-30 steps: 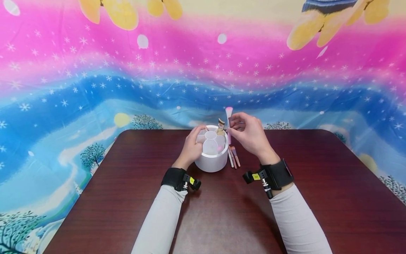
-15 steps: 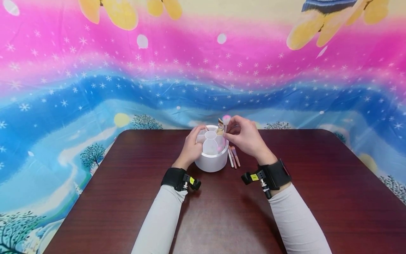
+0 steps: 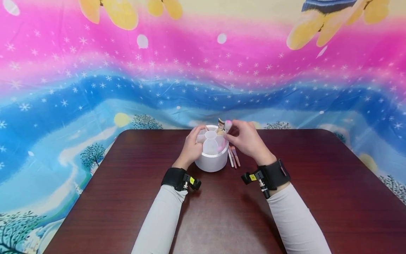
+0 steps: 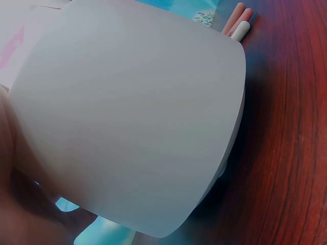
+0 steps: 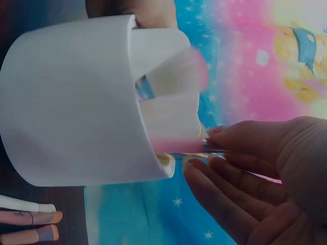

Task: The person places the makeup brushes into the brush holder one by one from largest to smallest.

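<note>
1. Sleeves: two pale grey sleeves (image 3: 158, 218) are seen nearest the camera. A black wrist strap (image 3: 173, 177) with a small yellow tag is worn on each forearm; the marks on the tags are too small to be read.

2. Table (image 3: 95, 197): a dark reddish wood-grain top with rounded far corners. No writing is seen on it.

3. Loose brushes (image 3: 234, 157): three slim handles, one white and two pinkish brown, are laid side by side on the table, just right of the organizer and under the right hand.

4. Organizer (image 3: 211, 155): a white round pot, upright at the middle of the table, divided into petal-shaped compartments around a central round one. No brand or label is visible on its wall in any view.

5. Left hand (image 3: 190, 148): it is wrapped around the organizer's left wall, fingers curled to the rim.

6. Right hand (image 3: 247, 141): the pink-tipped brush (image 3: 227, 127) is pinched between thumb and fingertips by its metal ferrule. The brush is lowered, handle first, into a compartment at the organizer's right side, bristles up and tilted.

7. Brown-bristled brush (image 3: 221, 122): it is stood in a far-right compartment, just beside the pink tip.

8. Backdrop (image 3: 95, 70): a printed cloth with pink, blue and white bands, snowflakes, trees and yellow shapes. No legible text is shown.
</note>
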Available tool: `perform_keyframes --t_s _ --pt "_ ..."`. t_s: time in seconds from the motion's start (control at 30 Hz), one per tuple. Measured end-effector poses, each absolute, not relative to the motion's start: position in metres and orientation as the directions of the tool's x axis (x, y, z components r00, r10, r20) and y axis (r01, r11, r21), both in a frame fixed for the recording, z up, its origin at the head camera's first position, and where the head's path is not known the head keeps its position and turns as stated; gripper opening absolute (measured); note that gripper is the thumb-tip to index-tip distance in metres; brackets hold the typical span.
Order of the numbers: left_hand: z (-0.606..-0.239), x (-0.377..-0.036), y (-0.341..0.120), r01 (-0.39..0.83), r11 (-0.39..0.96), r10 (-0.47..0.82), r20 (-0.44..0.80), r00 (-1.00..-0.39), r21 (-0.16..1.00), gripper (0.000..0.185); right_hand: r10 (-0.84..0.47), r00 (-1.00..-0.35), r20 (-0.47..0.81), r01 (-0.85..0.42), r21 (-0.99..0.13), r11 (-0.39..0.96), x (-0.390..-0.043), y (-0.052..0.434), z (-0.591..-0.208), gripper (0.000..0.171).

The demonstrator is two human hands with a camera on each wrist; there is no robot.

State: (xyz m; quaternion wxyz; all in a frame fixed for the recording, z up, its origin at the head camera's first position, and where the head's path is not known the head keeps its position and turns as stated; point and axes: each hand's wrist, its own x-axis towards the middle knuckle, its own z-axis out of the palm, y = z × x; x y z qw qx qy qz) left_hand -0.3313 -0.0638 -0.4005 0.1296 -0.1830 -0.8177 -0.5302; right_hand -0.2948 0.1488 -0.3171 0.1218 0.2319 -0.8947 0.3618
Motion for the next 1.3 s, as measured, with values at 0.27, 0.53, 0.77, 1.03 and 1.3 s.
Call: perform_keyframes --t_s 0.27,0.53,0.77,1.03,1.3 --pt "-0.401 -0.332 -0.064 0.422 0.371 0.17 0.387 -0.906 0.827 0.064 -0.294 -0.864 0.408 -0.493 -0.568 0.659 -0.298 0.157 -0.317 0.017" --pt "-0.402 -0.332 -0.064 0.43 0.368 0.172 0.394 -0.903 0.824 0.064 -0.235 -0.891 0.388 -0.427 -0.541 0.724 -0.307 0.172 -0.325 0.017" --pt "-0.401 -0.332 -0.065 0.431 0.362 0.164 0.399 -0.902 0.827 0.064 -0.258 -0.918 0.301 -0.385 -0.53 0.755 -0.319 0.181 -0.338 0.015" --pt "-0.4 -0.331 -0.064 0.445 0.369 0.16 0.416 -0.895 0.816 0.064 -0.256 -0.95 0.179 -0.312 -0.488 0.815 -0.324 0.183 -0.35 0.017" --pt "-0.4 -0.331 -0.064 0.445 0.37 0.163 0.415 -0.895 0.815 0.063 -0.272 -0.956 -0.112 -0.217 -0.359 0.908 -0.327 0.183 -0.369 0.03"
